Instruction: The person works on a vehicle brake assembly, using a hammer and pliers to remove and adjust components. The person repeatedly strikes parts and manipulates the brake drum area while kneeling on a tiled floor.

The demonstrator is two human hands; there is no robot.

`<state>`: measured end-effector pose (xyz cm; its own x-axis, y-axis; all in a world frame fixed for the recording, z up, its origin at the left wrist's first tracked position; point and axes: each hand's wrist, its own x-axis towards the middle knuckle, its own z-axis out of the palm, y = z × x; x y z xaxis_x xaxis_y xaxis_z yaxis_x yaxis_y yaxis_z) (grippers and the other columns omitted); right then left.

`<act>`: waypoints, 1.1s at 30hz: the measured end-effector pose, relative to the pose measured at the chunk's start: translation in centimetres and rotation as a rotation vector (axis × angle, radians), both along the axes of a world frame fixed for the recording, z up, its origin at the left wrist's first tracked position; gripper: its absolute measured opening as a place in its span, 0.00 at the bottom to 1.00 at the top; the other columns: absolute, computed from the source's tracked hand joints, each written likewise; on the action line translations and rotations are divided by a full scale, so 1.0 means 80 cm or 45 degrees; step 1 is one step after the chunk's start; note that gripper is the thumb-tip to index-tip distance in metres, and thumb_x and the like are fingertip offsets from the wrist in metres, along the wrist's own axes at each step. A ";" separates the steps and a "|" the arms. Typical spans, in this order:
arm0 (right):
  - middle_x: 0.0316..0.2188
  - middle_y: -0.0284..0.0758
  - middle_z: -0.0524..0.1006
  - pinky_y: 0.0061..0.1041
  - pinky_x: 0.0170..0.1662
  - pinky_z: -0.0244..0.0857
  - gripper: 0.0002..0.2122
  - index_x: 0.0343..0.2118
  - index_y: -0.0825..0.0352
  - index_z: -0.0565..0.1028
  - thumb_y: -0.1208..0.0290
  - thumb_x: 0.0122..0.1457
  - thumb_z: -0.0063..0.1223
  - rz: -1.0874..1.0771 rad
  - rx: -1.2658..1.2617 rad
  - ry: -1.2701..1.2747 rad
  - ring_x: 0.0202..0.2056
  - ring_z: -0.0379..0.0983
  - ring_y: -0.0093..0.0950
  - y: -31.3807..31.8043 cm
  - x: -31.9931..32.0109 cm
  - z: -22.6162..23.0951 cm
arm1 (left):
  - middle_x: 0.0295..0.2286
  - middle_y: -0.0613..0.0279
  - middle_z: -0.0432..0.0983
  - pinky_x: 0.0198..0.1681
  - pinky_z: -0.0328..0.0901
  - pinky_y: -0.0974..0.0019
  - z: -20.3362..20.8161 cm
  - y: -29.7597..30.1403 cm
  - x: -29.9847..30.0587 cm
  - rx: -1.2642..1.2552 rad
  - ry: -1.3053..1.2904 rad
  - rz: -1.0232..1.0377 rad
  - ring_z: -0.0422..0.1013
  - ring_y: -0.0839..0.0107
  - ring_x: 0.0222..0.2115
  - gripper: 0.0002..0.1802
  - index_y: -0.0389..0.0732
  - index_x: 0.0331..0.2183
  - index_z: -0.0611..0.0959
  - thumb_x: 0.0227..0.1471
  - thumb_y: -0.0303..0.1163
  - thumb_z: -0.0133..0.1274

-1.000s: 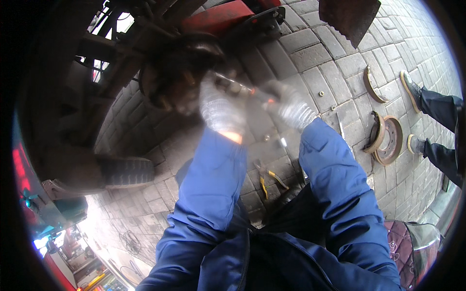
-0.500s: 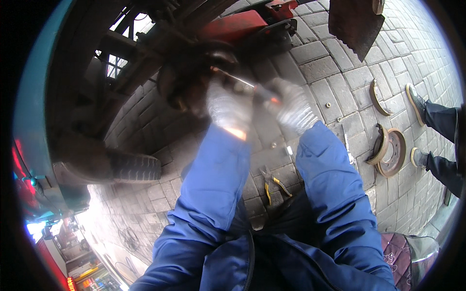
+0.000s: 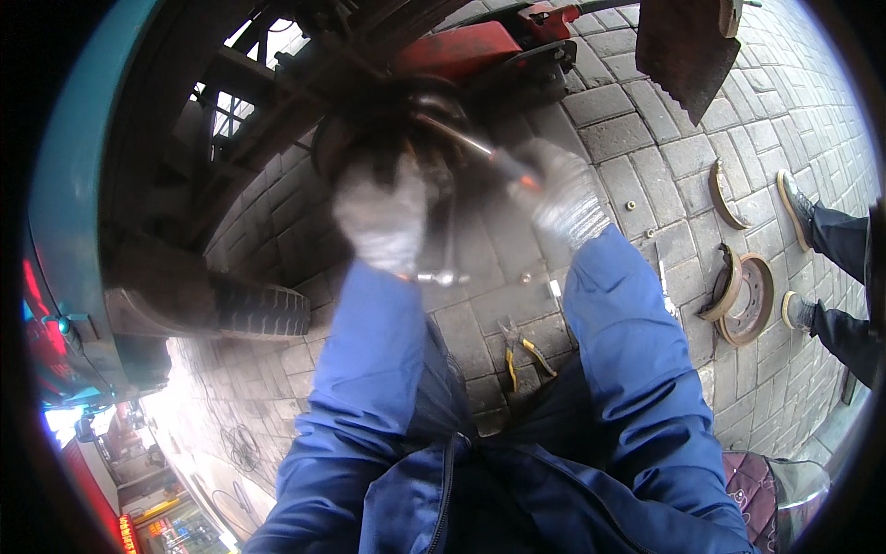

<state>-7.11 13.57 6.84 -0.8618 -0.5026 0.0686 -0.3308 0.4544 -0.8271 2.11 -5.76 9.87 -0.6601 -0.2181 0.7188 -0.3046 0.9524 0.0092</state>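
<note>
My right hand, in a pale knit glove, is closed round the dark and orange handle of a screwdriver. Its bright shaft points up and left, the tip meeting the dark wheel hub under the vehicle. Against the lower left of that hub is my left hand, gloved too and smeared by motion, with its fingers not readable. Just below the left hand, a shiny metal tool end shows near the cuff, its upper part blurred. Pliers with yellow handles lie on the paving between my forearms.
A red jack sits beyond the hub, and a rusty plate hangs at upper right. A tyre is at left. Curved brake shoes, a rusty ring and small nuts lie right, near another person's shoes.
My left hand has moved left and slightly down, away from the screwdriver's shaft. The metal tool end now shows beneath it. My right hand keeps the screwdriver at the hub, shifted slightly right.
</note>
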 end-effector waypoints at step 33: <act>0.33 0.50 0.79 0.32 0.41 0.71 0.26 0.41 0.76 0.75 0.64 0.38 0.64 0.126 -0.164 0.035 0.36 0.78 0.41 -0.015 -0.060 -0.041 | 0.45 0.55 0.71 0.51 0.60 0.47 0.029 -0.060 -0.060 0.110 -0.235 -0.110 0.66 0.53 0.48 0.38 0.49 0.48 0.77 0.32 0.49 0.68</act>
